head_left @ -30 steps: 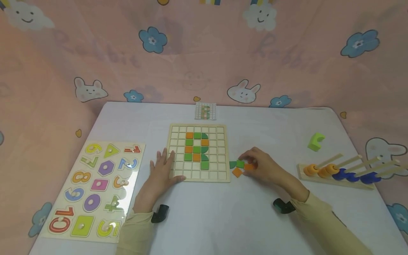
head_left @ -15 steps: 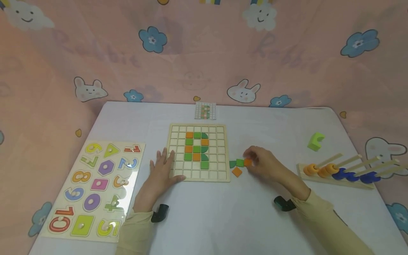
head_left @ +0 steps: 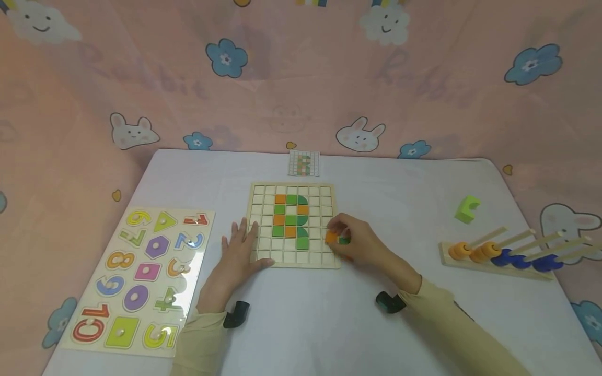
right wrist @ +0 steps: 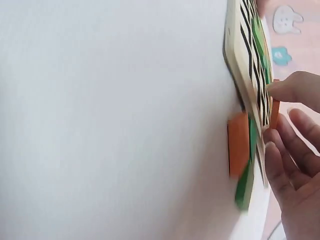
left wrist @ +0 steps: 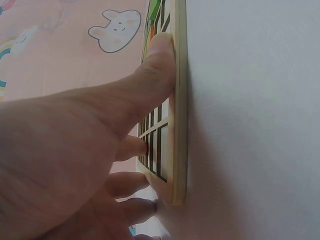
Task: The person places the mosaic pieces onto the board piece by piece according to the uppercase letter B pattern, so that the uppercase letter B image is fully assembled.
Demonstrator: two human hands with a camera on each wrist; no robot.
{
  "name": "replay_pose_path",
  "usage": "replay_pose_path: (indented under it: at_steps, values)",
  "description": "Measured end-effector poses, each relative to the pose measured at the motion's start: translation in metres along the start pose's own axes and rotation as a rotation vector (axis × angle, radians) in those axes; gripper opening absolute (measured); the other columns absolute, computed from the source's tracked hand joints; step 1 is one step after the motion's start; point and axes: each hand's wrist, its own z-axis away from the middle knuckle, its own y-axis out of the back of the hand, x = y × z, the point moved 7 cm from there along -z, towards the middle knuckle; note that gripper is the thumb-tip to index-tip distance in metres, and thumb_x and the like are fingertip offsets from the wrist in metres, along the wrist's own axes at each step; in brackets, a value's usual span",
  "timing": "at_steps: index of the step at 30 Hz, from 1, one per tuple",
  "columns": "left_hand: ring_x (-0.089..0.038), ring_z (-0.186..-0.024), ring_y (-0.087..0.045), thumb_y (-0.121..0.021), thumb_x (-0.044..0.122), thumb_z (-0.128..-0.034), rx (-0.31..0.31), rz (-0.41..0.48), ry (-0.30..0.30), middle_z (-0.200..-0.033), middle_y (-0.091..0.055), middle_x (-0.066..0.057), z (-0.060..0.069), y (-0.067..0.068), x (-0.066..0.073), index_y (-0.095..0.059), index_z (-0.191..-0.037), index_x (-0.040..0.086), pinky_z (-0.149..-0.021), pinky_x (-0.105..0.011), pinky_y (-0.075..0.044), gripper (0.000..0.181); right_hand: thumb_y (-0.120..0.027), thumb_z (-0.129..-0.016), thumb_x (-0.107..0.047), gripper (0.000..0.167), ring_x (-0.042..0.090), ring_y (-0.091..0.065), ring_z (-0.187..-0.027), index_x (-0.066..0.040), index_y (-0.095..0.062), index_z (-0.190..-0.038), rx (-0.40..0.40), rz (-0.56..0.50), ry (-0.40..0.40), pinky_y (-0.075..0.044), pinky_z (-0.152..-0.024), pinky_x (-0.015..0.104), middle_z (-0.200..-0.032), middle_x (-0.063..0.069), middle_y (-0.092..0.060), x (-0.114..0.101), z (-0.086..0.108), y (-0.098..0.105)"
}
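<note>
My right hand (head_left: 361, 241) pinches an orange square tile (head_left: 331, 237) over the right edge of the wooden grid board (head_left: 314, 257). In the right wrist view, thumb and fingertips hold the pinched tile (right wrist: 275, 107) on edge beside the board. Orange and green loose pieces, partly hidden by the hand in the head view, lie below it, among them an orange tile (right wrist: 239, 145) and a green piece (right wrist: 245, 187). With fingers spread, my left hand (head_left: 235, 259) rests on the board's left edge, thumb on the near rim. Green and orange pieces (head_left: 290, 220) fill several grid cells.
A small pattern card (head_left: 303, 164) lies behind the board. The number-and-shape puzzle board (head_left: 141, 282) covers the table's left side. At right stand a peg rack (head_left: 498, 261) with orange and blue rings, and a light-green block (head_left: 467, 209) behind it.
My right hand has picked up the orange tile from beside the loose green square and carried it left to the board's right edge. The left hand stays in place.
</note>
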Motion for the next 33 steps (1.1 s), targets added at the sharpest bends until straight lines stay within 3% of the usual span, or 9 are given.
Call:
replay_pose_path:
  at_steps: [8,13,20,33]
  values:
    - [-0.052,-0.163,0.001,-0.085,0.030,-0.0901,-0.005,0.010,0.004,-0.176,-0.007,-0.029,0.000,0.000,0.000,-0.027,-0.166,-0.002,-0.129,-0.073,-0.002,0.101,-0.082,-0.088,-0.002,0.030,0.017,-0.063,-0.095,-0.006,-0.069,-0.114,-0.067,-0.044,0.049,-0.053,-0.082,0.027,-0.108,0.004,-0.073,-0.024,-0.010,-0.031]
    - [-0.052,-0.162,0.002,-0.084,0.031,-0.0907,-0.008,0.008,0.001,-0.176,-0.007,-0.030,0.001,0.001,0.000,-0.026,-0.166,-0.002,-0.128,-0.073,-0.002,0.100,-0.082,-0.087,-0.001,0.029,0.018,-0.064,-0.098,-0.005,-0.068,-0.112,-0.088,-0.054,0.077,-0.055,-0.085,0.029,-0.109,0.005,-0.071,-0.037,-0.015,-0.042]
    - [-0.053,-0.162,0.002,-0.083,0.033,-0.0918,-0.017,0.006,-0.006,-0.175,-0.005,-0.031,0.001,0.001,0.000,-0.026,-0.166,-0.003,-0.128,-0.074,-0.001,0.100,-0.082,-0.088,-0.002,0.024,0.020,-0.063,-0.107,-0.007,-0.071,-0.108,-0.095,-0.017,0.084,-0.058,-0.099,0.038,-0.112,0.005,-0.071,-0.047,-0.023,-0.057]
    - [-0.052,-0.162,0.003,-0.082,0.032,-0.0930,-0.031,0.011,-0.003,-0.175,-0.005,-0.031,0.002,0.002,0.002,-0.025,-0.166,-0.003,-0.129,-0.073,0.000,0.099,-0.084,-0.091,-0.010,0.013,0.019,-0.062,-0.111,-0.013,-0.076,-0.101,-0.072,0.024,0.104,-0.054,-0.104,0.041,-0.110,0.001,-0.073,-0.066,-0.038,-0.077]
